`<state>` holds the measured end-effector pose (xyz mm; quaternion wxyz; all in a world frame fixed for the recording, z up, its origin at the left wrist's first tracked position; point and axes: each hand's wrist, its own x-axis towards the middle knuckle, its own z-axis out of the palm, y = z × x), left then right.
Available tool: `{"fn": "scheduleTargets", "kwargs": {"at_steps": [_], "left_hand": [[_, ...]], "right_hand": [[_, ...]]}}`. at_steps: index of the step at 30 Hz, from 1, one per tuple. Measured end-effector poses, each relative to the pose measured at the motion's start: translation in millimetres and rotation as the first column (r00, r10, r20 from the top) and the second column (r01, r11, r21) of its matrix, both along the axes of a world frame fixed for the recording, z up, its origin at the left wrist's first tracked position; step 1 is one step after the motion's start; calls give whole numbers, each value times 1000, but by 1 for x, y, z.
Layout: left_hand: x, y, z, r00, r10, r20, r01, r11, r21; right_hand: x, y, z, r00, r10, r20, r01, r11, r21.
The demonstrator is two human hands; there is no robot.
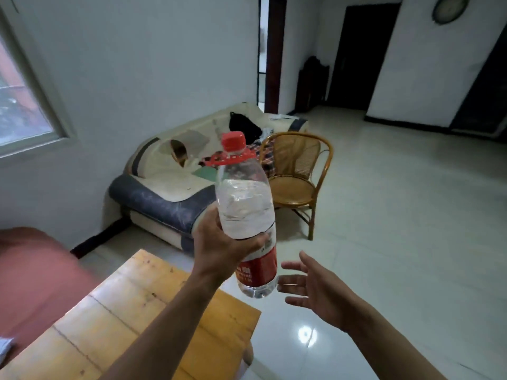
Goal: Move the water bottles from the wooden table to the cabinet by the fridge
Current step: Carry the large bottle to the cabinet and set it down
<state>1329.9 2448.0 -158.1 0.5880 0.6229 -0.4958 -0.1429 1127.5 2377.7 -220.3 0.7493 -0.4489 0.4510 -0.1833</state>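
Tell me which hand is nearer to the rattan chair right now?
Right. The right hand is open and empty, in front of the rattan chair over the tiled floor. The left hand grips the water bottle farther to the left, beside the wooden table.

A single head-worn wide-angle view looks forward and slightly down across the room. Both forearms enter from the bottom edge, close to the lens. The wooden table [153, 311] fills the lower left, the sofa [170, 187] sits mid-frame, and a dark doorway [365, 56] stands far off at upper right.
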Motion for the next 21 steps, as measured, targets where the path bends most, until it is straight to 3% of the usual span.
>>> {"fn": "scheduleTargets", "kwargs": {"at_steps": [10,21], "left_hand": [[-183,-110,23,968,-221,120,220,975,20],[-291,-201,40,919,-376,114,378,926,5]], "right_hand": [[-188,-68,20,985,-173,21,172,985,19],[-291,-112,30,900,-433,49,430,901,58]]}}
